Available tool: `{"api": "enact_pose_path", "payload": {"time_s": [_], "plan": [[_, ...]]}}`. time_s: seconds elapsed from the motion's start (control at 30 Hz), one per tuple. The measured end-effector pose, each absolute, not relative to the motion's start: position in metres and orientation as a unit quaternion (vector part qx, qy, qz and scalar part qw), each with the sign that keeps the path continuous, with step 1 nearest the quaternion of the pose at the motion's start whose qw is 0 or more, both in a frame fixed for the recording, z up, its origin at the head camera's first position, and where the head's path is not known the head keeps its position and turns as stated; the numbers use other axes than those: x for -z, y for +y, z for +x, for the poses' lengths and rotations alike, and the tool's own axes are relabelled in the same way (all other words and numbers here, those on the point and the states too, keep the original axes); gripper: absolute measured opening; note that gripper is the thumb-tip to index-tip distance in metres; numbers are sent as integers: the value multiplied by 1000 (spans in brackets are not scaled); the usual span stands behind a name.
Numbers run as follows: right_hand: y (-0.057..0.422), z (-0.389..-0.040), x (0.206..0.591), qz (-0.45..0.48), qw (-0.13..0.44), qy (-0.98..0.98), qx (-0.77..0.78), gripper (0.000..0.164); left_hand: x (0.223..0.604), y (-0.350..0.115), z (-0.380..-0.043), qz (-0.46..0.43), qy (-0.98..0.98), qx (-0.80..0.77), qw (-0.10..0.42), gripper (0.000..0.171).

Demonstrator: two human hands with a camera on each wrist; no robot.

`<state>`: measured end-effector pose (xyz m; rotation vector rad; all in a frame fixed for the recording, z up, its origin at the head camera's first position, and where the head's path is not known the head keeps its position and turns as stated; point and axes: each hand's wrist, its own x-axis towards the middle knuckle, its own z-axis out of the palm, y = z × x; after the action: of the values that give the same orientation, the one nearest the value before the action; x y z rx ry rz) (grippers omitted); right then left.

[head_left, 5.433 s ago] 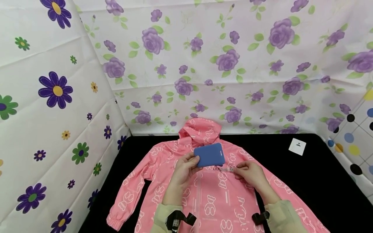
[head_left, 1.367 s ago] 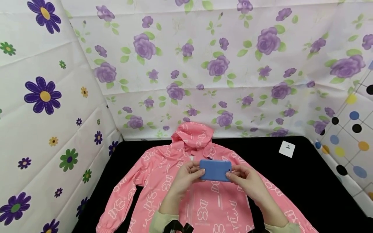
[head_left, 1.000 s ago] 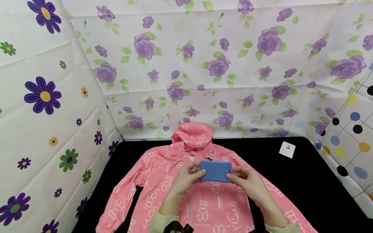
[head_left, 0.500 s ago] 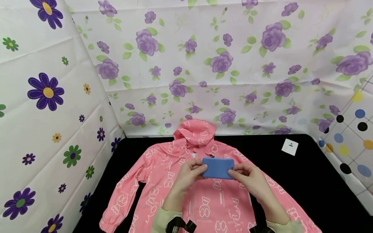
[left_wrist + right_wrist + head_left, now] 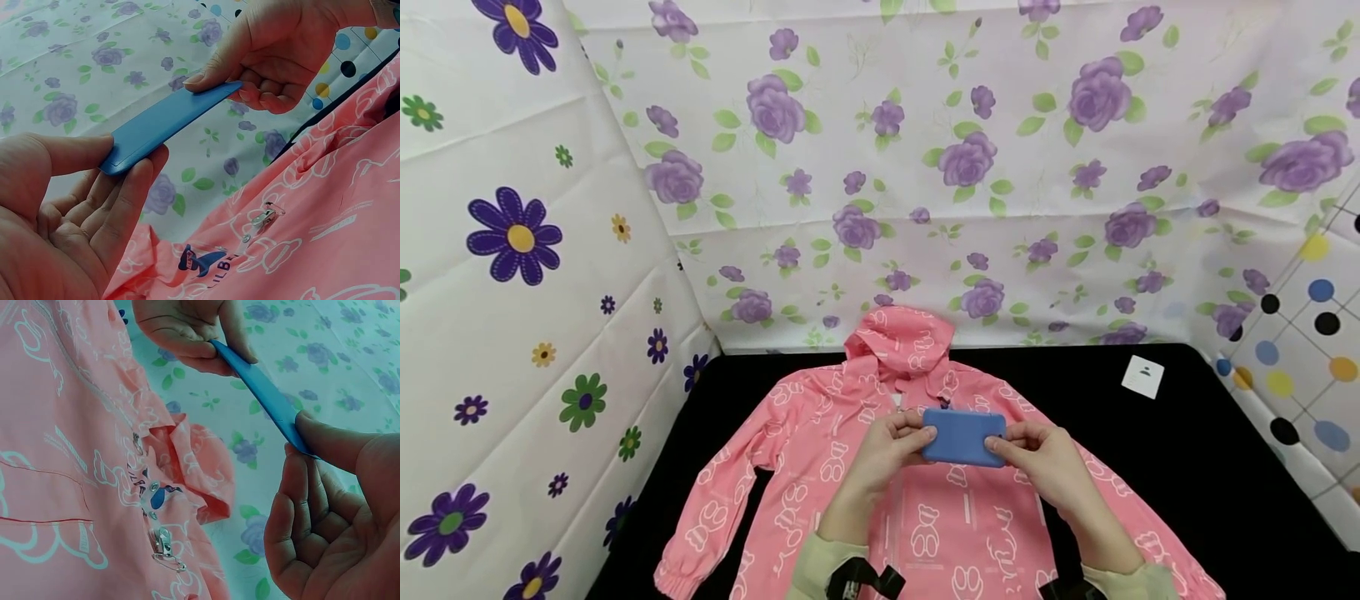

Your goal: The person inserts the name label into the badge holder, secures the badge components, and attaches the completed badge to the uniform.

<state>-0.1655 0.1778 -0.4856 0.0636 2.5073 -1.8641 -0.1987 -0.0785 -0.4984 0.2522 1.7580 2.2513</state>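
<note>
Both hands hold a flat blue card holder (image 5: 964, 437) level above the chest of a pink hooded jacket (image 5: 940, 508). My left hand (image 5: 883, 446) pinches one short end between thumb and fingers; my right hand (image 5: 1037, 450) pinches the other, by the small slot. In the left wrist view the blue card holder (image 5: 169, 125) is seen nearly edge-on, clear of the jacket. Below it, a metal badge clip (image 5: 264, 217) with a clear snap strap lies on the jacket beside dark printed letters; the right wrist view also shows this metal clip (image 5: 164, 540).
A white card (image 5: 1143, 377) with a small dark figure printed on it lies at the right rear of the black table (image 5: 1075, 367). Flowered sheets (image 5: 865, 125) stand behind and at the left, and a dotted sheet (image 5: 1315, 358) at the right.
Several seconds ago only the left hand held the card holder, higher up, while the right hand was at the clip on the jacket. Now both hands hold it; the last second shows little change.
</note>
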Motion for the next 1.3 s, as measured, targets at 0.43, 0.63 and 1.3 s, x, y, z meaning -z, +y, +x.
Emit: {"api": "enact_pose_path", "payload": {"time_s": [0.43, 0.63, 1.3], "plan": [[179, -164, 481, 14, 11, 812, 583, 31, 501, -78, -201, 99, 610, -773, 144, 11], [180, -165, 483, 8, 14, 808, 589, 32, 499, -77, -202, 103, 610, -773, 143, 10], [178, -164, 483, -3, 33, 801, 598, 32, 497, -81, -201, 79, 611, -775, 141, 7]]}}
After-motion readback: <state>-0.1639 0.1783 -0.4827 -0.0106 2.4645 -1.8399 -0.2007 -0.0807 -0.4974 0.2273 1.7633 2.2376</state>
